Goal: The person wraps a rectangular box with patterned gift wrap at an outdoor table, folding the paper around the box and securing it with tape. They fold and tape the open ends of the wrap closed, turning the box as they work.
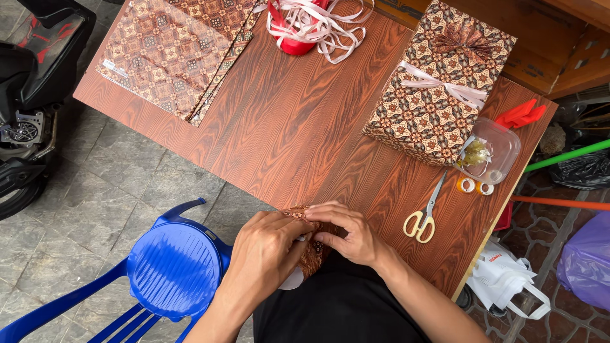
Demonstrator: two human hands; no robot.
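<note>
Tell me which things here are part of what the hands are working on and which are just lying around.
In hand:
left hand
right hand
small folded patterned paper piece

Lying about:
scissors
wrapped box
patterned paper sheets
ribbons
clear plastic container
tape rolls
blue chair

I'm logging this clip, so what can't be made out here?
- Head view: the patterned piece between the left hand and right hand is mostly hidden by fingers.
- Container: contents too small to tell.
- Ribbons: cut off by the top edge.
- Blue chair: cut off at the bottom.
</note>
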